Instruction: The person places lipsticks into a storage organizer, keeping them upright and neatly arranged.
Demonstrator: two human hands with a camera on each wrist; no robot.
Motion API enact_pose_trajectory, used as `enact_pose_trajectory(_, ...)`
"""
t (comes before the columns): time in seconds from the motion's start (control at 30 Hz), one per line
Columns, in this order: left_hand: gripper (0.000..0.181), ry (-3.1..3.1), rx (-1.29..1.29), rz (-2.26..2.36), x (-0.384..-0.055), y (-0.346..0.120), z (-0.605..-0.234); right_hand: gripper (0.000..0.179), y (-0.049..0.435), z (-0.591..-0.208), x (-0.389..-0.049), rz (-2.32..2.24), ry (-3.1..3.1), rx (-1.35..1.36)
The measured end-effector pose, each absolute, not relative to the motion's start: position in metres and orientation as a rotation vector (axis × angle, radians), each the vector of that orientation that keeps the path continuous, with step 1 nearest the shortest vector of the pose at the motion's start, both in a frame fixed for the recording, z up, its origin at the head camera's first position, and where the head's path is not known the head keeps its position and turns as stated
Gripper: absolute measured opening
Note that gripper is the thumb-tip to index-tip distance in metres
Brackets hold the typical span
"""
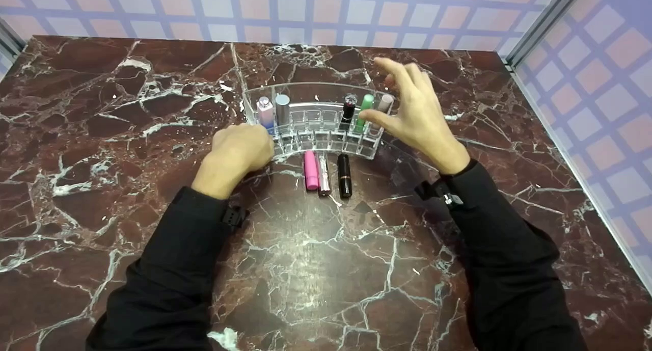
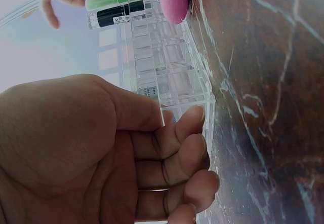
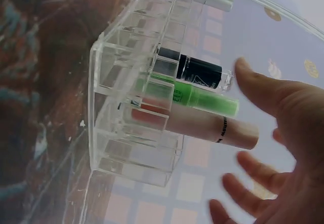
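Left hand [image 1: 243, 148] curled, gripping left end of clear acrylic tiered organiser [image 1: 326, 137]; right hand [image 1: 415, 111] spread, empty, just beside beige upright tube [image 1: 384, 104] at organiser's right end.

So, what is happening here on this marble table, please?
A person is working at a clear acrylic lipstick organizer on the dark red marble table. The left hand rests with curled fingers against the organizer's left end. The right hand hovers open beside the beige tube, green tube and black tube standing in it. Three more lipsticks lie in front: pink, silver, black.
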State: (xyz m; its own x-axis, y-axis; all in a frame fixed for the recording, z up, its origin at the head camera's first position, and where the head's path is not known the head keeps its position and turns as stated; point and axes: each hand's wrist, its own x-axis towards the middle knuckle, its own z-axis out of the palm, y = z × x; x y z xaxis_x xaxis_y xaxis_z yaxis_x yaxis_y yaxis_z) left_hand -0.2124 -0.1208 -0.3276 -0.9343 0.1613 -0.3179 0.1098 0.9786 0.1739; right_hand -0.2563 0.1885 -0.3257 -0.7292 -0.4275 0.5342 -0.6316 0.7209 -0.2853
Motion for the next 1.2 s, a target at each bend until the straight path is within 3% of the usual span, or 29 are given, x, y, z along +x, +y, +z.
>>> enact_pose_trajectory(0.23, 0.040, 2.791, 0.192, 0.217, -0.212, -0.121, -0.327, 0.061, 0.184, -0.318, -0.249, 0.710, -2.230, 0.938)
enact_pose_trajectory(0.43, 0.041, 2.793, 0.197, 0.217, -0.212, -0.121, -0.328, 0.034, 0.182, -0.314, -0.243, 0.778, -2.378, 0.987)
enact_pose_trajectory(0.67, 0.042, 2.799, 0.206, 0.227, -0.212, -0.121, -0.328, 0.056, 0.186, -0.314, -0.242, 0.672, -2.697, 0.966)
enact_pose_trajectory(1.2, 0.039, 2.781, 0.189, 0.226, -0.211, -0.121, -0.325, 0.065, 0.192, -0.326, -0.248, 0.460, -3.375, 0.861)
